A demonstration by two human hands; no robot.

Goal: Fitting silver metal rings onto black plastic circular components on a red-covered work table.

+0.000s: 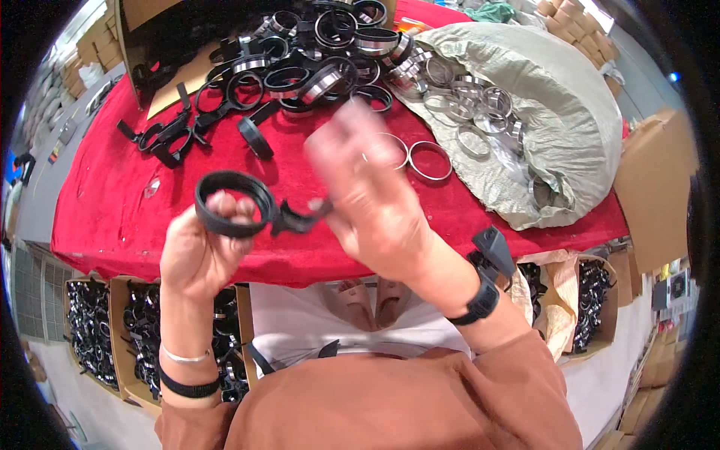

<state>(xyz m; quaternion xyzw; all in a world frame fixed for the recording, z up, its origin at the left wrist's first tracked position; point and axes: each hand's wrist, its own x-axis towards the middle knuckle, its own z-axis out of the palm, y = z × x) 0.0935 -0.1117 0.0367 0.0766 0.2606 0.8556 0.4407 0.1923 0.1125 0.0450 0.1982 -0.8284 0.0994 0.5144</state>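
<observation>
My left hand (pixel 196 251) is closed on a black ring with a bracket arm (pixel 259 189), its fingertips inside the ring. The bracket arm points right, and its end reaches the base of my right hand (pixel 375 191). Motion smears the fingers of that hand, so what they hold, if anything, cannot be made out. Just beyond it, a thin silver ring (pixel 407 154) lies partly hidden by the fingers. A second silver ring (pixel 450 161) rests beside it on the red cloth (pixel 112 217). Left of my right hand, a loose black ring (pixel 256 139) stands tilted.
Black and silver rings (pixel 289 81) are heaped at the back by an open cardboard box (pixel 180 79). Black brackets (pixel 169 139) lie at the left. A pale woven sack (pixel 555 97) carries several silver rings at the right. Boxes of black parts (pixel 90 322) stand below the table.
</observation>
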